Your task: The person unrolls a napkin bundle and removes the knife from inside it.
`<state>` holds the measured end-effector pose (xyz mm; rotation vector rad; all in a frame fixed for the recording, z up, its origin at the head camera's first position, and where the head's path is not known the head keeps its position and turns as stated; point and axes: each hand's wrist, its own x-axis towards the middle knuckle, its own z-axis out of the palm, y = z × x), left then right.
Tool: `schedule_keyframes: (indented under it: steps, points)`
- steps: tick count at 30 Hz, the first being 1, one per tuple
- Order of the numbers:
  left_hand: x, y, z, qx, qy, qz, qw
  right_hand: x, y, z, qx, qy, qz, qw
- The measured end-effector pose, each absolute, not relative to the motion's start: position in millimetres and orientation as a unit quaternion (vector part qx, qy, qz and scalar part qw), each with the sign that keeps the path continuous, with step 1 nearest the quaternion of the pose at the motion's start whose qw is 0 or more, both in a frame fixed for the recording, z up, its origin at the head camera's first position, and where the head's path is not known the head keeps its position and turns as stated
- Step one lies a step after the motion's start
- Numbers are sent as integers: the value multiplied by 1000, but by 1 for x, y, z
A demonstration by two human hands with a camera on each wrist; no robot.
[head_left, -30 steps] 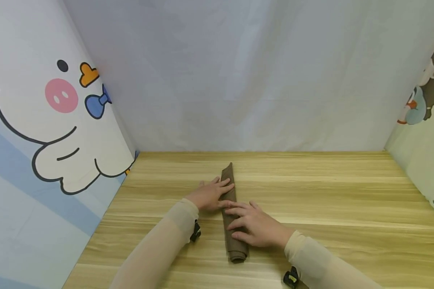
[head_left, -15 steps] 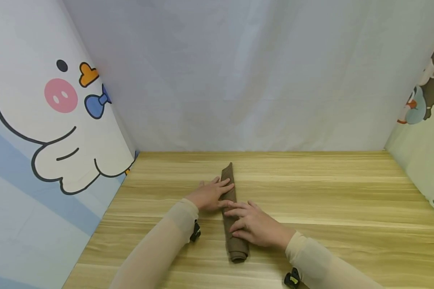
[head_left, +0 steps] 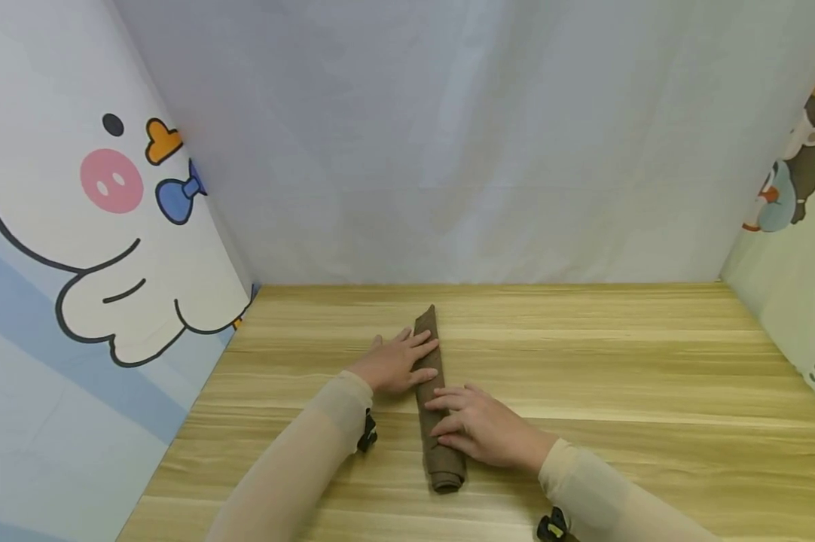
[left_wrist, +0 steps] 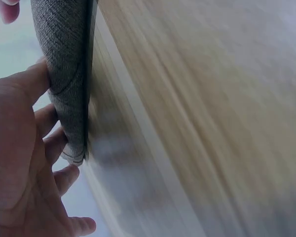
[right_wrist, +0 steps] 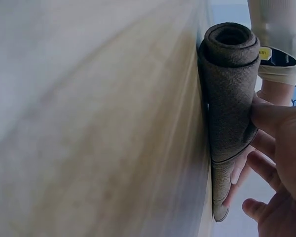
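A brown cloth (head_left: 429, 421) lies rolled into a long narrow tube on the table, pointing away from me. Its near end shows a spiral of layers, also seen on the rolled cloth (right_wrist: 231, 89) in the right wrist view; the far end tapers to a pointed corner. My left hand (head_left: 394, 363) rests on the far half with fingers spread across it. On the nearer half, my right hand (head_left: 485, 425) touches the top with loosely bent fingers and thumb. In the left wrist view, the left hand (left_wrist: 19, 153) has its fingertips against the cloth's side.
The wood-grain table (head_left: 618, 361) extends on both sides of the roll. A plain pale curtain (head_left: 482, 150) stands along its back edge. Cartoon-printed panels border the left (head_left: 109, 226) and right (head_left: 801, 263). A black strap device sits at each wrist.
My right hand has shifted slightly down and right, so a small gap now separates it from the left thumb. The left thumb has moved up a little. The cloth roll stays nearly in place.
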<state>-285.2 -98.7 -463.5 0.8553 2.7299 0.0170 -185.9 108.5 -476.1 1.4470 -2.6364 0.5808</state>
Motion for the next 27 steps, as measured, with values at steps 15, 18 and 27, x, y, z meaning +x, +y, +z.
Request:
schedule_keyframes:
  steps: [15,18,27]
  points:
    - [-297,-91,-472,307,941,-39,133,-187,110,-474,481,-854,187,60]
    - [-298,-91,-473,311,940,-41,131,-187,111,-473,485,-853,184,63]
    - [-296,-92,-475,305,942,-34,134,-190,127,-468,496,-840,206,75]
